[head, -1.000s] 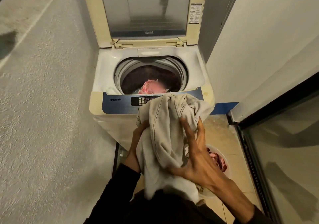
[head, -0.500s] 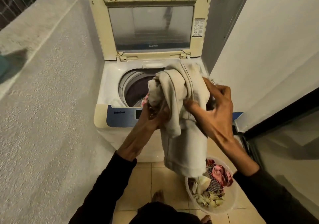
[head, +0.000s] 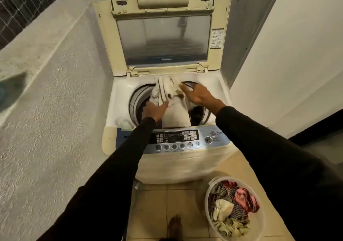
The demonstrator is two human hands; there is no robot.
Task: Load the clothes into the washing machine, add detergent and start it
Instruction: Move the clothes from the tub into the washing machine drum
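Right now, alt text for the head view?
Both hands, left and right, push a cream garment into the open top-load washing machine. A tub of mixed clothes sits on the tiled floor, lower right.

both hands press a bunched beige garment (head: 171,99) into the drum mouth of the open-lidded washing machine (head: 220,159), left hand (head: 155,110) at its near side, right hand (head: 199,95) spread beside it, while a basin (head: 208,190) of mixed clothes sits on the tiled floor.
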